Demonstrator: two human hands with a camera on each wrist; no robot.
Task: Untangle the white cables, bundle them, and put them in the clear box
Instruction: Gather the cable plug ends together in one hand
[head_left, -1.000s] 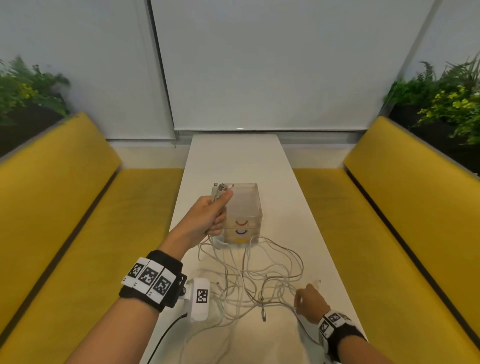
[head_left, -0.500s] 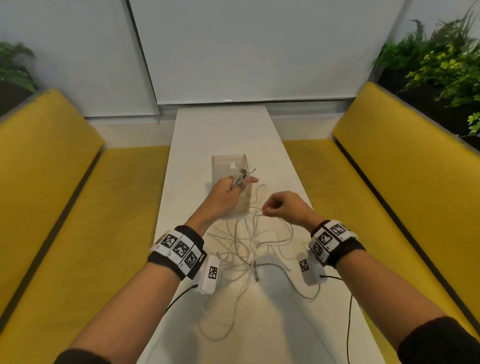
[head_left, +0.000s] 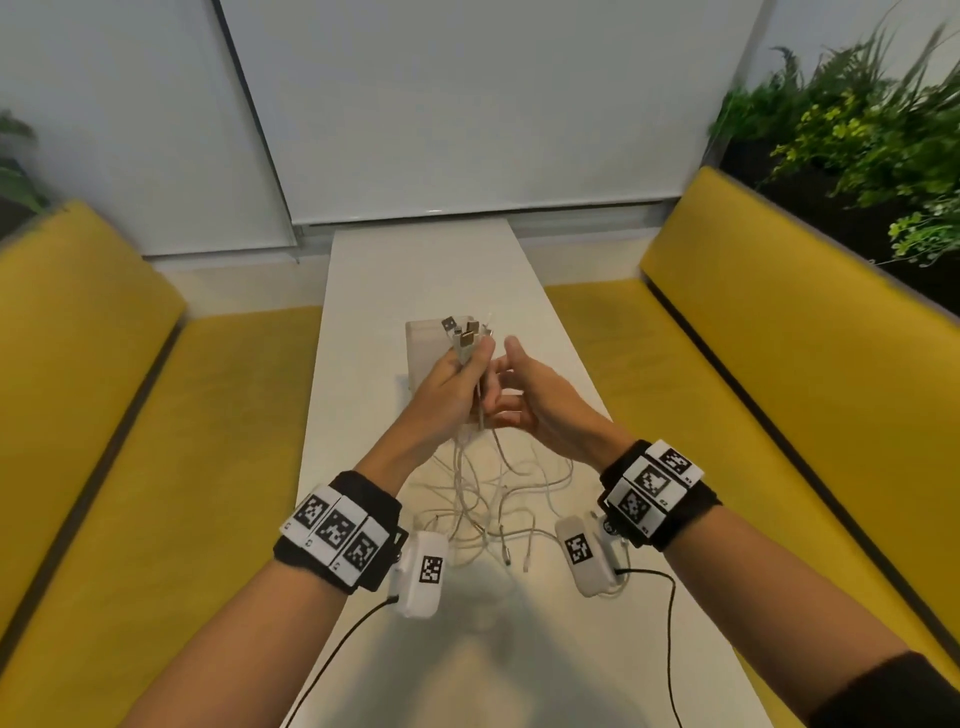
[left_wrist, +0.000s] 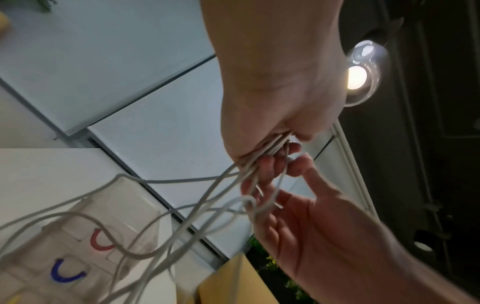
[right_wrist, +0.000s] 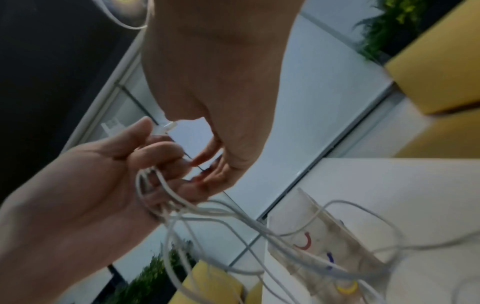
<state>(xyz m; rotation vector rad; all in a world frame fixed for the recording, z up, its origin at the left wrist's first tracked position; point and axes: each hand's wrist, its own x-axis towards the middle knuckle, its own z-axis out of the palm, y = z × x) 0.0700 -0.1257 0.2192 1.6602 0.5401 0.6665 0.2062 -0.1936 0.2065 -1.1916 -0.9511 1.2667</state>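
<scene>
My left hand (head_left: 470, 364) is raised over the table and grips several white cables (head_left: 483, 493) just below their plugs (head_left: 464, 335), which stick up above the fist. The cables hang from it in tangled loops down to the table. My right hand (head_left: 506, 379) is beside the left with thumb up and fingers relaxed, touching the hanging strands. In the left wrist view a loop lies across the right hand's fingers (left_wrist: 262, 176). The clear box (head_left: 423, 353) stands just behind both hands, partly hidden; coloured curved marks show on its wall (left_wrist: 135, 205) (right_wrist: 319, 236).
The narrow white table (head_left: 415, 270) runs away from me between two yellow benches (head_left: 130, 467) (head_left: 779, 415). Loose cable ends (head_left: 506, 558) lie near my wrists. Green plants (head_left: 857, 145) stand behind the right bench. White blinds close the far end.
My right hand left the cable heap at the table's near right and rose to meet the left hand. The left hand kept its grip on the plug ends, now held upright in front of the box.
</scene>
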